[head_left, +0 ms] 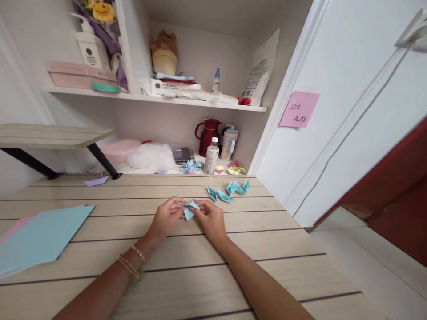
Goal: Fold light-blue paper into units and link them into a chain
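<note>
A small piece of folded light-blue paper (190,212) is held between both hands just over the wooden table (187,275). My left hand (169,216) pinches its left side, fingers curled around the edge. On the opposite side, my right hand (211,218) grips it with thumb and fingers. The paper has a flat upper fold and a pointed flap hanging toward me. Just beyond my right hand lie several blue origami boats (226,196) in a loose group. Some of my fingertips are hidden behind the paper.
Coloured paper sheets (43,240) lie at the left, near a small raised shelf (53,135) and a purple folded paper (96,181). Along the back stand a plastic bottle (211,156), a red jug (209,135) and a tumbler (229,143), with more folded papers (191,167).
</note>
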Tool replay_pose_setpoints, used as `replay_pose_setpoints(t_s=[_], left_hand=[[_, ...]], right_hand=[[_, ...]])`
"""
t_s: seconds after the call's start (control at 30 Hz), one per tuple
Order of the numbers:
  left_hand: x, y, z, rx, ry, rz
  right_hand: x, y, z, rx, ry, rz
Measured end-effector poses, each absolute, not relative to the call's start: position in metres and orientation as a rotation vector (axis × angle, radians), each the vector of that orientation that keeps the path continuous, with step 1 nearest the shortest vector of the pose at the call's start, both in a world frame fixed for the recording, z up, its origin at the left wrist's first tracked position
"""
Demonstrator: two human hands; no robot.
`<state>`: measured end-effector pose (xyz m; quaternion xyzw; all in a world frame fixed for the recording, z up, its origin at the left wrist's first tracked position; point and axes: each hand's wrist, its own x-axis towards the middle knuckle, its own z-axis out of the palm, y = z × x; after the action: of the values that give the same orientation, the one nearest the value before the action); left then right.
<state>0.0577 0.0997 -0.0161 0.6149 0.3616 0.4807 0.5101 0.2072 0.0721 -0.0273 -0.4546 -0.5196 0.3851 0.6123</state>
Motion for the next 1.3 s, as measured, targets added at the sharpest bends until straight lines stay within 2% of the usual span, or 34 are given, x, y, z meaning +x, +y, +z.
replay_pose_setpoints(t_s=[0.23, 0.53, 0.83, 1.3], left_hand=[[0.051, 0.105, -0.014, 1.231, 0.855, 1.170], [0.055, 0.105, -0.016, 1.397, 0.918, 1.161], [0.057, 0.103, -0.016, 1.436, 0.868, 1.114], [0.059, 0.109, -0.021, 1.500, 0.942, 1.001]], right_hand=[[0.209, 0.073, -0.023, -0.960, -1.142, 1.091], [0.214, 0.076, -0.027, -0.973, -1.244, 1.041], [0.214, 0.081, -0.031, -0.935, -1.127, 1.158], [0.215, 0.084, -0.028, -0.901, -0.980, 1.095]])
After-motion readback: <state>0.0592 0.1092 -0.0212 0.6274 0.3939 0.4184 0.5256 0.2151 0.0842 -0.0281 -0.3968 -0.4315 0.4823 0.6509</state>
